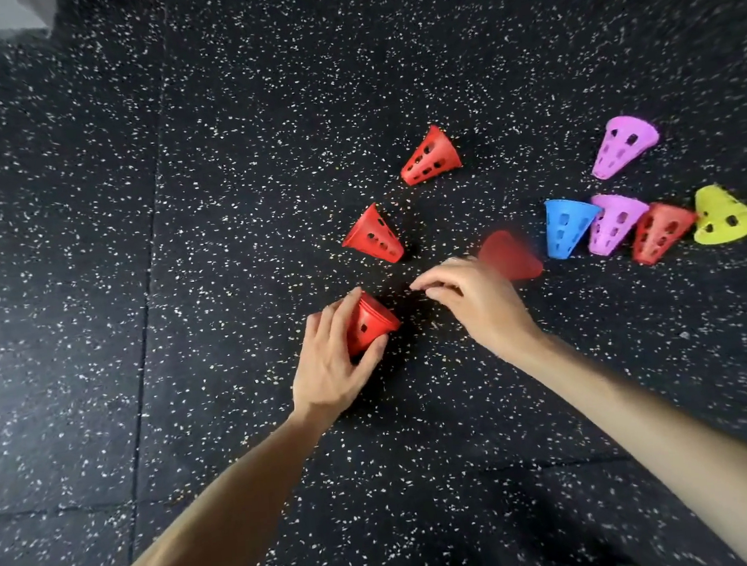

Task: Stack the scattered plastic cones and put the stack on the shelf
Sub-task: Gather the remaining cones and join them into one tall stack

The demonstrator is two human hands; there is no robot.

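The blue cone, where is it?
In the head view, the blue cone lies on the floor at right, between a blurred red cone and a pink cone.

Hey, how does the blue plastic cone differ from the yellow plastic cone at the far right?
The blue perforated plastic cone shows its side wall with the narrow end toward the camera; the yellow perforated plastic cone shows a wide flared rim. The blue one sits at the left end of the touching row, against a pink cone; the yellow one ends that row on the right, beside a red cone. Both lie tipped on the speckled black floor, untouched by either hand.

Black speckled rubber floor (252, 111).
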